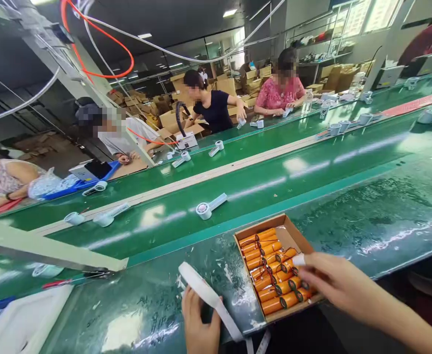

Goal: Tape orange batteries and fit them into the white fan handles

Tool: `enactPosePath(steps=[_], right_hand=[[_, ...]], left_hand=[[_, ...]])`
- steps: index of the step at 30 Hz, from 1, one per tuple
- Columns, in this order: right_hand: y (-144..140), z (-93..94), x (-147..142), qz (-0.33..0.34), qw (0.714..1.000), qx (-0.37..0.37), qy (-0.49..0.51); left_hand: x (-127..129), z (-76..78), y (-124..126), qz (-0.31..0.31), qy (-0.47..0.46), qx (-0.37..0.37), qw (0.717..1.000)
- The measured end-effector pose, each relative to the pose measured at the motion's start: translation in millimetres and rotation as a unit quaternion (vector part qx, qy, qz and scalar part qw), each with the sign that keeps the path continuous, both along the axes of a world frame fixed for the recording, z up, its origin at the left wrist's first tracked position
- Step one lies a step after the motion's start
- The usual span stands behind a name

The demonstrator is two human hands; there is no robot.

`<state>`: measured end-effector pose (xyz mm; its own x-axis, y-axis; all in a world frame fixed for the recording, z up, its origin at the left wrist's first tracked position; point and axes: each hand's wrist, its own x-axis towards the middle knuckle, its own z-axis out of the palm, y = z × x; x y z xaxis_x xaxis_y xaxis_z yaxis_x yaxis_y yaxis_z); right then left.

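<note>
**White strip pinched over the battery box, tape held at the near edge**

The white strip [299, 259], a small pale piece, sits between the thumb and fingertips of the right hand [339, 284], whose grip is pressed together on it. It hangs just above the right-hand end of the cardboard box [289, 230], over the orange cylinder batteries [271, 275] that lie in rows inside, their thin dark leads looping across them. The box rests at an angle on the green tabletop [366, 221], close to its near edge, with part of its floor bare at the far corner.

The left hand [200, 319] is at the lower edge of the view, fingers curled up around a length of white tape [208, 295]; its grip is closed on the tape, which runs from the upper left down past the hand and trails off the tabletop's edge. The tape lies just left of the box, not touching it.

Beyond the tabletop runs a green conveyor belt [260, 187]. A white handheld fan [210, 206] lies on it well behind the box, and two more similar white fans [107, 216] lie farther left. On the far side of the belts several people sit at work: one in a dark top [216, 110], one in a pink top [280, 93], with stacked cardboard cartons [238, 83] behind them. An orange hose [101, 39] loops overhead at upper left.
</note>
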<state>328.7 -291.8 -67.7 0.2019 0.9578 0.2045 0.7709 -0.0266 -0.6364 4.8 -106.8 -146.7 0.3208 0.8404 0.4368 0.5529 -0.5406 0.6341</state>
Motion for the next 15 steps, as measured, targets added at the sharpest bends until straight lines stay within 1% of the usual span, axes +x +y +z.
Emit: enactPosePath(steps=[2, 4, 7, 9, 11, 13, 14, 15], right_hand=[[23.4, -0.7, 25.0, 0.007, 0.994, 0.031, -0.108], [47.9, -8.7, 41.2, 0.050, 0.978, 0.022, -0.202], [78.3, -24.5, 49.8, 0.093, 0.959, -0.002, -0.266], [92.0, -28.8, 47.3, 0.095, 0.958, 0.009, -0.270], [97.8, -23.7, 40.0, 0.092, 0.964, 0.036, -0.248], [92.2, -11.1, 28.6, 0.092, 0.973, 0.069, -0.200], [84.7, -4.2, 21.7, 0.077, 0.980, 0.083, -0.165], [74.4, 1.7, 14.1, 0.045, 0.986, 0.096, -0.125]], left_hand=[[0.5, -3.7, -2.5, -0.028, 0.023, 0.041, 0.998], [3.2, -3.6, -4.7, -0.049, 0.041, 0.064, 0.996], [6.6, -1.0, -8.6, -0.062, 0.062, 0.064, 0.994], [7.2, -0.9, -11.6, -0.057, 0.061, 0.050, 0.995], [6.9, -1.9, -14.5, -0.045, 0.055, 0.028, 0.997], [7.1, -1.7, -17.0, -0.033, 0.052, 0.010, 0.998], [7.7, -0.7, -18.0, -0.029, 0.052, 0.003, 0.998], [8.7, 0.9, -18.9, -0.028, 0.050, -0.001, 0.998]])
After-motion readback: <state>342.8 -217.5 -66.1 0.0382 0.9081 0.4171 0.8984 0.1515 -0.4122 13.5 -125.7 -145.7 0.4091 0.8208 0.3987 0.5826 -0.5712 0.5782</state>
